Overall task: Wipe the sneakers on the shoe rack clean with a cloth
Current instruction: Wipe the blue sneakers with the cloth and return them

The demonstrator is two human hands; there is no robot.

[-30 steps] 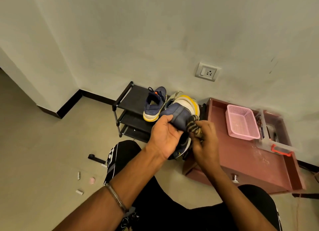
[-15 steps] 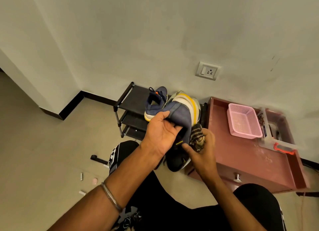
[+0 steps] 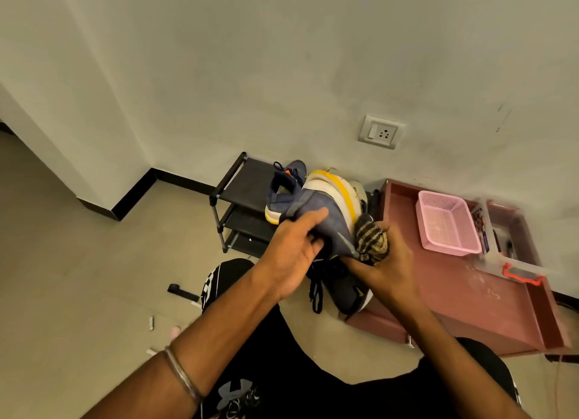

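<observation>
Sneaker in hand: I hold the navy sneaker (image 3: 326, 221) up in front of me, above my lap and just before the shoe rack (image 3: 247, 189), turned on its side so the white-and-yellow sole (image 3: 332, 183) faces up and away.
Left hand: my left hand (image 3: 294, 252) is wrapped over the upper, fingers curled round its fabric, thumb underneath.
Right hand: my right hand (image 3: 385, 268) is bunched tight round the striped cloth (image 3: 369, 240), which presses against the shoe's side near the sole.
Other sneaker: its mate (image 3: 285, 189) sits on the rack's top shelf, heel toward me.
Dark shoe: a black shoe (image 3: 344, 290) lies on the floor below my hands, beside the low red desk (image 3: 470, 293).
How it handles: I judge the shoe light; the knit upper looks soft and would give under pressure, while the sole seems firm.
Where to grip: best held by the stiffer heel or sole edge, so the fabric stays taut for wiping.
Cloth: limp, needs keeping wadded.
</observation>
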